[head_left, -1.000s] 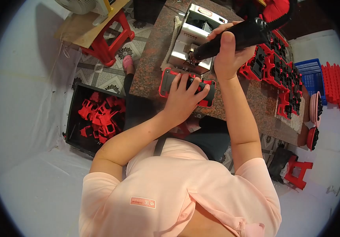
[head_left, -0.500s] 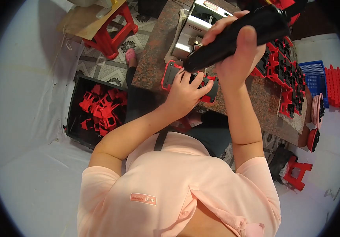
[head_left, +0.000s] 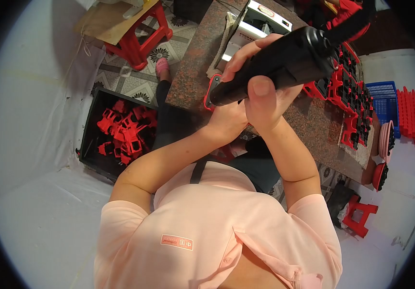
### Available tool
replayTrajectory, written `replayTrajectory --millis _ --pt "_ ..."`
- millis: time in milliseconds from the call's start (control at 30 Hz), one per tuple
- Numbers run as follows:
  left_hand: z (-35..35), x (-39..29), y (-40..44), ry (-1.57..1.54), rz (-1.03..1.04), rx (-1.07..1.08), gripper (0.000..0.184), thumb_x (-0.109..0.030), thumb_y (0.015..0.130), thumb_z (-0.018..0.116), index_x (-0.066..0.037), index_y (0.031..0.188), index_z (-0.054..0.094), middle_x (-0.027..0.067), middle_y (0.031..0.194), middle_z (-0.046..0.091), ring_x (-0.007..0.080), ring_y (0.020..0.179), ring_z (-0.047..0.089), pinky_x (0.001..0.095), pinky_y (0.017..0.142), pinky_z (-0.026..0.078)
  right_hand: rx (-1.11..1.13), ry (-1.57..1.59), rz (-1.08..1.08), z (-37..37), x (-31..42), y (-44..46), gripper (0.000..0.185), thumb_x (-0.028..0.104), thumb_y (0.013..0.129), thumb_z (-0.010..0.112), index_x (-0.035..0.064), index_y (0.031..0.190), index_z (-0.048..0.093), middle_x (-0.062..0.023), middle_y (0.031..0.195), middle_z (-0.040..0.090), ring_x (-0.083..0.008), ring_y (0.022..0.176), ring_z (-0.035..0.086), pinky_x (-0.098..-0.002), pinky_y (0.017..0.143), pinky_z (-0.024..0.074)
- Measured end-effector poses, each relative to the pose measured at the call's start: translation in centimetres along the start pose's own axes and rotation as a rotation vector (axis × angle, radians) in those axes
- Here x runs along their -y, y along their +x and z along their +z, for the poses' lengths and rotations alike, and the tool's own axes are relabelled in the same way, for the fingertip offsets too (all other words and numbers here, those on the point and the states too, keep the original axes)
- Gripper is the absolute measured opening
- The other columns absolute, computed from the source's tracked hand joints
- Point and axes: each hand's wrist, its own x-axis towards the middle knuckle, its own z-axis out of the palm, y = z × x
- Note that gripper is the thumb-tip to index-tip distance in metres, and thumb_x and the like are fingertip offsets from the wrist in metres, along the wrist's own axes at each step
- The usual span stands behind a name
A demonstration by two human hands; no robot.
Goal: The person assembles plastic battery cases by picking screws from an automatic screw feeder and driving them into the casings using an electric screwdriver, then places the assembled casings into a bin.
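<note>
My right hand is wrapped round a black electric screwdriver, thumb along its near side. A cable runs from the tool's back end toward the upper right, and its front end points down-left over a red-and-black plastic part. Only the left end of that part shows; the rest lies behind the tool and hands. My left hand is at the part, just below the screwdriver. Its fingers are hidden behind my right hand and the tool, so their grip does not show.
A white-and-black machine stands on the stone-topped table beyond my hands. Rows of red-and-black parts stand at the right. A black crate of red parts sits at the left; a blue basket is far right.
My right hand and the screwdriver have moved down and left, closer over the part. My left fingers, spread on the part before, are now covered. The view has shifted slightly.
</note>
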Motion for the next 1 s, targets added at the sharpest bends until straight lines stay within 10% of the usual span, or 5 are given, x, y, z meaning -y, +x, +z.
replayTrajectory --millis 333,600,667,767,1000 --pt "1.7 0.3 -1.9 -0.641 -0.335 0.302 0.050 -0.026 0.091 0.064 -0.004 0.130 0.042 -0.0003 0.106 0.045 0.0082 0.100 0.044 0.0279 0.086 0.042 0.043 -0.017 0.032 0.8 -0.6 -0.1 0.048 0.025 0.083 0.069 -0.0026 0.111 0.042 -0.0144 0.073 0.059 -0.0181 0.060 0.059 -0.0299 0.056 0.0513" --pt "0.9 -0.1 -1.4 -0.522 -0.318 0.120 0.052 -0.024 0.089 0.066 -0.003 0.130 0.043 0.0051 0.113 0.050 0.0144 0.107 0.048 0.0308 0.091 0.042 0.086 0.067 0.021 0.9 -1.1 0.1 0.047 0.024 0.083 0.069 -0.0027 0.112 0.043 -0.0142 0.075 0.060 -0.0179 0.061 0.059 -0.0276 0.055 0.0496" --pt "0.5 -0.3 -1.0 0.056 -0.030 0.117 0.059 -0.016 0.075 0.076 -0.010 0.127 0.048 0.0072 0.118 0.051 0.0243 0.112 0.048 0.0396 0.098 0.039 0.076 0.039 0.014 -0.8 -1.7 1.0 0.048 0.031 0.084 0.068 -0.0021 0.110 0.044 -0.0142 0.075 0.060 -0.0178 0.059 0.059 -0.0284 0.052 0.0494" --pt "-3.9 -1.1 0.4 0.124 0.111 0.184 0.065 -0.015 0.066 0.078 -0.018 0.125 0.052 0.0077 0.120 0.050 0.0321 0.115 0.046 0.0469 0.101 0.034 -0.090 -0.033 -0.109 -3.6 -0.8 3.1 0.043 0.034 0.089 0.062 -0.0013 0.107 0.044 -0.0131 0.074 0.060 -0.0169 0.058 0.059 -0.0293 0.052 0.0504" --pt "-6.4 0.3 0.4 0.164 0.092 0.254 0.070 -0.018 0.059 0.080 -0.019 0.124 0.054 0.0117 0.121 0.048 0.0371 0.115 0.042 0.0519 0.100 0.033 -0.185 -0.256 -0.230 -6.3 -3.4 3.0 0.029 0.007 0.084 0.066 -0.0005 0.102 0.044 -0.0083 0.073 0.061 -0.0127 0.061 0.058 -0.0247 0.057 0.0475"
